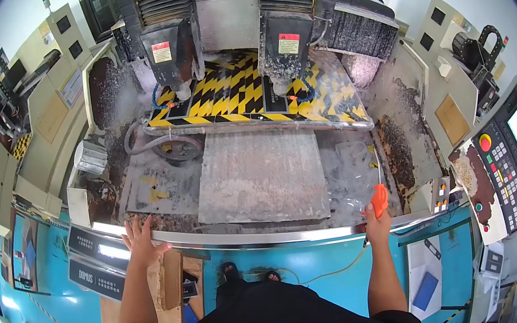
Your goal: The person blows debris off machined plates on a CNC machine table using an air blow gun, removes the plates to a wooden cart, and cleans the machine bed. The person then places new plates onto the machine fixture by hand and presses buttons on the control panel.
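My right hand [378, 224] is closed round an orange air gun [380, 201] at the machine's front edge. The gun's thin nozzle points up and away over the machine bed, and a yellowish hose hangs below the hand. My left hand [144, 245] rests with spread fingers on the metal front rim [262, 240], at the left. Between the hands, beyond the rim, lies a flat grey plate [260, 177]. Behind it is a worktable with yellow and black stripes [231, 94], under two spindle heads [171, 56].
A control panel [509, 163] with a lit screen and a red button stands at the right. A grey hose [162, 142] loops on the bed's left side. Below the rim are a wooden bench [177, 287] at left and a white table [421, 270] at right.
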`<control>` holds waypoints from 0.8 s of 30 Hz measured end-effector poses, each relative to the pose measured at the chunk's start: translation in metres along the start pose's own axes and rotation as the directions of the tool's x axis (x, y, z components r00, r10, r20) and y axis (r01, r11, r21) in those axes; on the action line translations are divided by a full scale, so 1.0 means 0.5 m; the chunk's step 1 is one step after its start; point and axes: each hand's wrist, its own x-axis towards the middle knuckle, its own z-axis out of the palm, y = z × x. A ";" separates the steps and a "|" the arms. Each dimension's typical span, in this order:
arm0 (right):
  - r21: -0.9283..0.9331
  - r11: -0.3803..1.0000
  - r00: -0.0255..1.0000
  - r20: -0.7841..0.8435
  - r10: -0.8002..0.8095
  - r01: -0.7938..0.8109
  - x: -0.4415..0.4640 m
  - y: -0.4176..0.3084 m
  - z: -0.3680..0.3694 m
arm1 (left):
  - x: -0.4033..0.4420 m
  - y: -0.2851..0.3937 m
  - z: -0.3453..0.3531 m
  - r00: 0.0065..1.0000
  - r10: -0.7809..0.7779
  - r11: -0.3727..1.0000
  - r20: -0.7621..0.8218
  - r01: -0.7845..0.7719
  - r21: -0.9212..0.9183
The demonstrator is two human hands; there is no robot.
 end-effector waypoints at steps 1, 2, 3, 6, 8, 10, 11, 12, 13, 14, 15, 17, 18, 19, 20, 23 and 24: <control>-0.008 1.000 1.000 0.000 0.013 -0.013 -0.004 -0.001 -0.006 | -0.002 0.004 -0.003 1.000 0.001 1.000 0.003 -0.001 0.000; -0.011 1.000 1.000 0.003 0.023 -0.023 -0.003 0.003 -0.004 | -0.002 0.006 -0.003 1.000 -0.001 1.000 0.001 0.001 0.001; -0.014 0.999 0.999 0.006 0.032 -0.032 -0.001 0.004 -0.002 | -0.002 0.007 -0.002 1.000 -0.001 1.000 0.001 0.001 0.006; -0.031 0.999 1.000 -0.020 -0.023 0.022 -0.007 -0.023 0.000 | -0.001 0.006 -0.003 1.000 -0.010 1.000 0.009 0.010 0.004; -0.051 0.998 0.998 -0.033 -0.049 0.047 -0.009 -0.045 -0.008 | -0.001 0.011 -0.008 0.999 -0.019 0.999 0.034 0.019 -0.025; -0.057 0.997 0.997 -0.041 -0.064 0.061 -0.010 -0.043 -0.005 | 0.001 0.006 -0.007 0.999 -0.013 0.999 0.038 0.014 -0.032; -0.057 0.996 0.997 -0.042 -0.065 0.063 -0.009 -0.039 -0.003 | 0.002 0.004 -0.006 0.999 -0.010 0.999 0.041 0.012 -0.036; -0.058 0.996 0.997 -0.042 -0.067 0.065 -0.009 -0.035 -0.001 | 0.003 0.004 -0.006 0.999 -0.006 0.999 0.039 0.007 -0.036; -0.069 0.996 0.997 -0.044 -0.057 0.054 -0.010 -0.034 0.000 | 0.003 0.004 -0.007 0.999 -0.002 0.999 0.038 0.003 -0.036; -0.079 0.996 0.998 -0.046 -0.048 0.044 -0.010 -0.035 0.001 | 0.003 0.003 -0.006 0.999 0.002 0.999 0.036 0.000 -0.036; -0.100 0.994 0.998 -0.048 -0.040 0.035 -0.007 -0.042 -0.007 | 0.005 0.003 -0.003 0.999 0.015 0.999 0.032 -0.013 -0.037; -0.083 0.995 0.996 -0.070 -0.055 0.049 -0.010 -0.045 -0.002 | 0.009 -0.006 0.004 0.999 0.035 0.999 0.010 -0.035 -0.025; -0.076 0.996 0.995 -0.081 -0.062 0.056 -0.010 -0.046 -0.001 | 0.009 -0.009 0.006 0.999 0.039 0.999 0.005 -0.039 -0.024; -0.064 0.996 0.995 -0.084 -0.061 0.056 -0.010 -0.043 0.002 | 0.009 -0.008 0.006 0.999 0.043 0.999 -0.001 -0.043 -0.021; -0.052 0.997 0.994 -0.086 -0.060 0.056 -0.010 -0.037 0.004 | 0.009 -0.008 0.005 0.999 0.047 0.999 -0.006 -0.047 -0.019; -0.046 0.997 0.994 -0.088 -0.059 0.055 -0.007 -0.029 0.002 | 0.007 -0.001 0.002 0.999 0.045 0.999 0.003 -0.045 -0.023; -0.047 0.997 0.994 -0.087 -0.059 0.055 -0.006 -0.028 0.002 | 0.006 0.000 0.000 0.999 0.045 0.999 0.001 -0.045 -0.019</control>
